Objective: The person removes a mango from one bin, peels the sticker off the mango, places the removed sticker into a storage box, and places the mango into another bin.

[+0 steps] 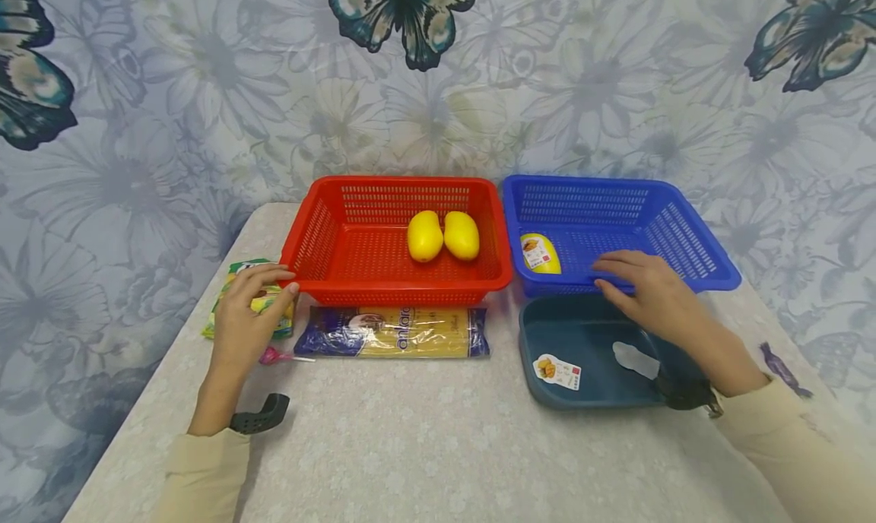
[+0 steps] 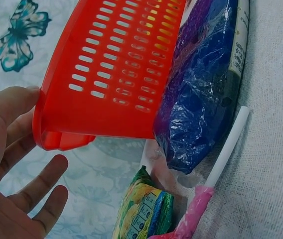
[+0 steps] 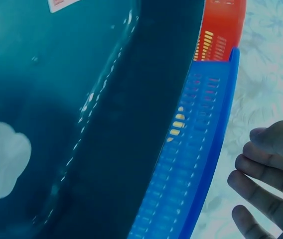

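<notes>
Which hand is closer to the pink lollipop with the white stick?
Left. The left hand hovers right beside the pink lollipop; the right hand is far across the table, over the blue slotted plastic basket.

head: high, facing table | wrists: close, low | shared: red basket [image 1: 397,234] rim

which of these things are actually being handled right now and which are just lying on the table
In hand:
red basket, left hand at its corner
blue basket, right hand on its front rim

Lying about:
spaghetti pack
green packet
pink lollipop
dark tray
</notes>
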`<state>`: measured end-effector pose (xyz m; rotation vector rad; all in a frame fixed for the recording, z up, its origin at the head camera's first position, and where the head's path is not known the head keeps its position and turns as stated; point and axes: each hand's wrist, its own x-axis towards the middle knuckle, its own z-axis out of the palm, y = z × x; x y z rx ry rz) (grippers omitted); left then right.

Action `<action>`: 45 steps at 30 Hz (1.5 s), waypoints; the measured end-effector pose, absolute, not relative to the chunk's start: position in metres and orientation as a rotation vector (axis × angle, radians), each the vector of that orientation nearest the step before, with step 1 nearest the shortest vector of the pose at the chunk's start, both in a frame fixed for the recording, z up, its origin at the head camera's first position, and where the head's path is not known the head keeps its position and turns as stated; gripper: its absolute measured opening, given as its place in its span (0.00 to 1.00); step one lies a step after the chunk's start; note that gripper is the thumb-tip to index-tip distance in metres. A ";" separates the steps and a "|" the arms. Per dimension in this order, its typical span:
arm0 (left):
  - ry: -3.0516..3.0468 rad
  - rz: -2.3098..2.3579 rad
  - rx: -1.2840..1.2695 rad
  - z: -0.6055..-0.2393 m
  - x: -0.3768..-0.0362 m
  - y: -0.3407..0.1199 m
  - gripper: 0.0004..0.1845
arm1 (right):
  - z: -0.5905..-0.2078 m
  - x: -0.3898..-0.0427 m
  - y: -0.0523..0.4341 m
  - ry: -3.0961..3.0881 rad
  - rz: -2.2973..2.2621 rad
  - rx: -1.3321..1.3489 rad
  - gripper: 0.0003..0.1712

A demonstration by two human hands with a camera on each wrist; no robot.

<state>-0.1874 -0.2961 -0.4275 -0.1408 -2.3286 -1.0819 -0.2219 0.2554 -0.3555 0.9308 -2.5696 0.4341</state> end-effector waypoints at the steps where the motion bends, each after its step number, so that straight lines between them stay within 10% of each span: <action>1: -2.330 -1.083 -0.140 -0.427 -0.187 -0.296 0.13 | -0.356 -0.221 0.258 -2.574 0.431 0.926 0.16; 45: -2.345 -1.055 -0.073 -0.432 -0.189 -0.295 0.13 | -0.358 -0.220 0.341 -2.541 0.353 0.772 0.17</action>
